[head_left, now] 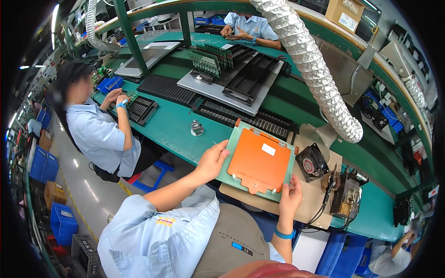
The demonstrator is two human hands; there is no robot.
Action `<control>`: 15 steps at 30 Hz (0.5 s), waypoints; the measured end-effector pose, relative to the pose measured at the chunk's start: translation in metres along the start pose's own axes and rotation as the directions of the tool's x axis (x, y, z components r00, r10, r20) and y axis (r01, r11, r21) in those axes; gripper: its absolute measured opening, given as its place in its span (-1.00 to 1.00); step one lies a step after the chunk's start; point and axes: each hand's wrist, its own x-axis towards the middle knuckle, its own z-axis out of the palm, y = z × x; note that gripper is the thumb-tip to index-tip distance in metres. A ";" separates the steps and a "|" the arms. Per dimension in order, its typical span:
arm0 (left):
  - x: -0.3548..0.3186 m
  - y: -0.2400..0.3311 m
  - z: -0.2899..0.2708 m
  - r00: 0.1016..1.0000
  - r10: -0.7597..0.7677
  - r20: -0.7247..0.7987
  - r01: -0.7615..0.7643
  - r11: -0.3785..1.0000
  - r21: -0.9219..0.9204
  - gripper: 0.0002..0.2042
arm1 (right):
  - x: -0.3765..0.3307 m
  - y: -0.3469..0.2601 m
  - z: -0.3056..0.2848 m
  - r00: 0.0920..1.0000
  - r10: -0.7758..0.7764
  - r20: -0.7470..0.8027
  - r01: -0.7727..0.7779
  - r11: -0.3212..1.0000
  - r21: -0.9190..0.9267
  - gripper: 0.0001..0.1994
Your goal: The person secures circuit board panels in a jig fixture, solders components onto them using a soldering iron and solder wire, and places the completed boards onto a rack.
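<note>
I hold the flat green tray [257, 163] with its orange cover over the counter's [171, 127] near edge, my left hand [212, 160] clamped on its left edge, my right hand [290, 194] on its bottom-right corner. It looks stiff, light and thin; opposite edges should suit my grip best.

Head-high, downward over green workbench [171, 127]

Both hands, left hand [211, 160] & right hand [290, 197], grip orange-green fixture plate [258, 160].
</note>
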 end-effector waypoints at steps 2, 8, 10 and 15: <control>-0.005 0.011 -0.003 0.998 -0.058 0.003 0.057 0.978 -0.201 -0.57 | -0.004 0.002 -0.001 1.000 -0.003 -0.025 0.004 0.999 0.039 -0.55; 0.001 0.033 -0.025 0.974 -0.163 0.155 0.222 0.807 -0.547 -0.55 | -0.014 -0.003 0.001 0.999 0.008 -0.042 -0.002 0.993 0.118 -0.52; 0.005 0.039 -0.032 0.969 -0.161 0.190 0.244 0.758 -0.605 -0.56 | -0.016 -0.003 0.005 0.999 0.017 -0.044 -0.010 0.988 0.156 -0.51; 0.019 0.031 -0.041 0.950 -0.165 0.267 0.308 0.646 -0.698 -0.57 | -0.019 -0.010 0.015 0.998 0.035 -0.059 -0.023 0.982 0.189 -0.52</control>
